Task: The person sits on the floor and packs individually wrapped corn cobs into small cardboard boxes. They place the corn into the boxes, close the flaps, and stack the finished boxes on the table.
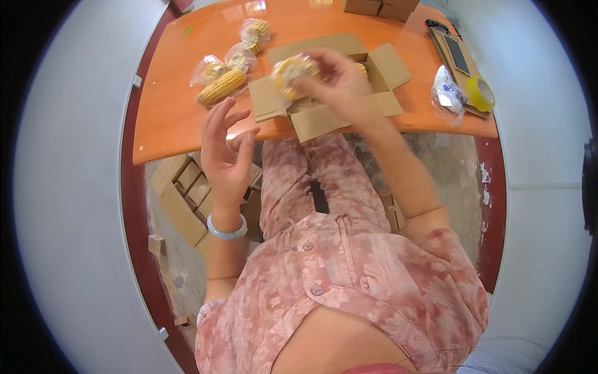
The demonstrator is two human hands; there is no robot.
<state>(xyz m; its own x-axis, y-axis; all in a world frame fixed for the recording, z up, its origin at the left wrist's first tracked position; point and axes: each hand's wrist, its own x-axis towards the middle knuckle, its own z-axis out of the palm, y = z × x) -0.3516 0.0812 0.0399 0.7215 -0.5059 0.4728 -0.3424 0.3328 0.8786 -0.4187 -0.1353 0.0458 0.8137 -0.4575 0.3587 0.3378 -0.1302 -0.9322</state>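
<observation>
My right hand (341, 84) grips a wrapped piece of yellow corn cob (290, 75) by its edge, above the left side of an open cardboard box (322, 122). A little yellow corn shows inside the box, partly hidden by the hand. Empty, with fingers apart, my left hand (227, 145) is raised at the table's near edge, left of the box. Beyond it lie a whole corn cob (223, 88) and several corn pieces in clear plastic (239, 58).
On the orange table (173, 112), flattened cardboard at the right bears a phone (457, 55), yellow tape (480, 93) and crumpled plastic (447, 96). Small boxes (380, 8) stand at the back. A large carton of boxes (187, 201) is on the floor, lower left.
</observation>
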